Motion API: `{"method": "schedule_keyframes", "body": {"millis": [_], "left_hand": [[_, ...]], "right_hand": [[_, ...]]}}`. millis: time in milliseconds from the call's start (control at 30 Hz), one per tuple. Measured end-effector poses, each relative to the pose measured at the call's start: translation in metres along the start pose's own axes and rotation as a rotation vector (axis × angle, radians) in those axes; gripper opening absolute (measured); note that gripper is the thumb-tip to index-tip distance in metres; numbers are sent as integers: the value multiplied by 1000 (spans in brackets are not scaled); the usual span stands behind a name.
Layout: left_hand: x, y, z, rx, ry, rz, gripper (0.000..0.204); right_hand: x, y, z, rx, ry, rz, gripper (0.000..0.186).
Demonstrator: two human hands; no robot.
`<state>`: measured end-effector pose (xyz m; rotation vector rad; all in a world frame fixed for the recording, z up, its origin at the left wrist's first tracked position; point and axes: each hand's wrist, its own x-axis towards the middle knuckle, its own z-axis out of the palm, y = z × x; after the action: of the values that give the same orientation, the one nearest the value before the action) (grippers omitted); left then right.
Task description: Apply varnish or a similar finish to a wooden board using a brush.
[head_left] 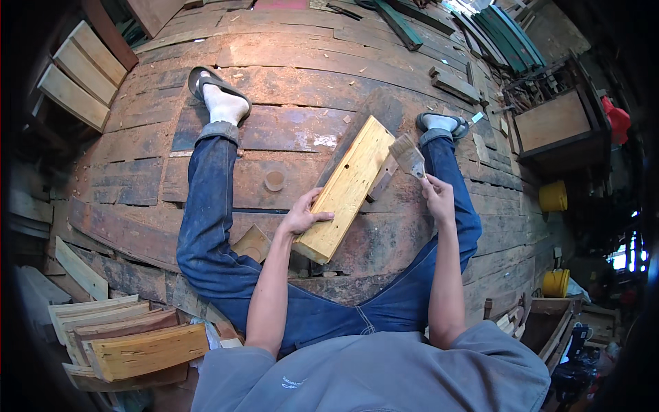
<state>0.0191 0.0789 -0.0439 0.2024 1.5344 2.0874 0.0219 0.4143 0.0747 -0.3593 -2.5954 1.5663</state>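
A long yellowish wooden block (349,187) with a few small dark holes lies slanted between my legs, its far end resting on a darker board (374,113). My left hand (304,214) grips the near left side of the block, thumb over its top face. In my right hand (438,198) is a flat paintbrush (409,156), pinched by its handle. The bristles point up and left, close to the block's right edge; whether they touch it I cannot tell. A small round cup (274,180) stands on the floor left of the block.
Curved wooden pieces (147,350) are stacked at the lower left, and pale panels (82,72) lean at the upper left. Green boards (504,38) lie at the far right, near a wooden cabinet (556,120). Yellow buckets (553,196) stand along the right. Sawdust covers the plank floor (295,82).
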Motion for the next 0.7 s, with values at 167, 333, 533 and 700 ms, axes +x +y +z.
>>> {"method": "schedule_keyframes", "body": {"millis": [167,333,533,700], "left_hand": [[-6,24,27,-85,9,79,71],[-15,50,57,-102,-19,108,68],[-17,57,98,-83,-25,33,66],[-8,48,109,50,79,-12,58]], "right_hand": [[-18,47,-2,494,34,134,15],[-38,75,8,715,-47,348,14],[-47,68,10,977,-274,341,23],[-39,78,27,451,-16,1,33]]}}
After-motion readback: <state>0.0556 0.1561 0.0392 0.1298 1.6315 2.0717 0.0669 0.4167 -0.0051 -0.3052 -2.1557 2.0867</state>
